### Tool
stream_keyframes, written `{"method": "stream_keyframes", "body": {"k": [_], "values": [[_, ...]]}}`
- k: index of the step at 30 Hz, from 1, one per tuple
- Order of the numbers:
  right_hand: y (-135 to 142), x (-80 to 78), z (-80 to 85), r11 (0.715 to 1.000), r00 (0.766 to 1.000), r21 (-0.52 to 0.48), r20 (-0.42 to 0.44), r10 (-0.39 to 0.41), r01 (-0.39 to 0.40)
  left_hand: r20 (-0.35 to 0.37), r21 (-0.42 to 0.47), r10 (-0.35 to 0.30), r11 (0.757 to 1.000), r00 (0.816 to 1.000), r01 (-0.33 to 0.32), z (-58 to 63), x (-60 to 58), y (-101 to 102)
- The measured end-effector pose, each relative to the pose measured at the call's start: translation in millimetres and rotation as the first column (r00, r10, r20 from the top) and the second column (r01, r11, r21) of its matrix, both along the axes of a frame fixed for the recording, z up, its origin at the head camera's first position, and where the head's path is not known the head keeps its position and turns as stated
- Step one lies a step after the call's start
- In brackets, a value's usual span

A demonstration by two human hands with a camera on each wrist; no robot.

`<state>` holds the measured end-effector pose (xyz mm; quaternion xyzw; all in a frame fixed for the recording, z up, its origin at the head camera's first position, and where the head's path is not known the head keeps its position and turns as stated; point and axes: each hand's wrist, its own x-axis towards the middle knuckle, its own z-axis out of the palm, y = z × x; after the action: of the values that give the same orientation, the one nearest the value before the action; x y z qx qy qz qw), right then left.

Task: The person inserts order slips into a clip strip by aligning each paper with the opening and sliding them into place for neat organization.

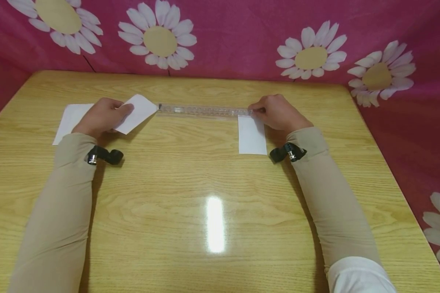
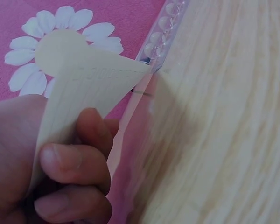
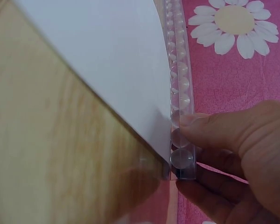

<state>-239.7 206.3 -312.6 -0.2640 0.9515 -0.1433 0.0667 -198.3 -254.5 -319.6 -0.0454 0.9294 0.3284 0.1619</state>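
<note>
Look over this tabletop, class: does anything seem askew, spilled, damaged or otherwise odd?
Only the white paper in the left hand stands out: it is askew, one corner pointing at the end of the clear plastic strip, while the white sheet by the right hand looks roughly square to it. I see nothing spilled or damaged.

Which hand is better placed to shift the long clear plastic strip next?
Probably the right hand: it pinches the long clear plastic strip at one end. The left hand is occupied gripping a white paper sheet, whose corner is at the strip's other end.
</note>
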Motion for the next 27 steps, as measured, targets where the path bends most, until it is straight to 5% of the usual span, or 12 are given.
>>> {"method": "stream_keyframes", "body": {"k": [27], "values": [[-1.1, 2.4, 0.2, 1.000, 1.000, 0.003, -0.002, -0.006, 0.006, 0.049, 0.008, 0.006, 1.000, 0.999, -0.006, -1.4, 2.6, 4.7]]}}
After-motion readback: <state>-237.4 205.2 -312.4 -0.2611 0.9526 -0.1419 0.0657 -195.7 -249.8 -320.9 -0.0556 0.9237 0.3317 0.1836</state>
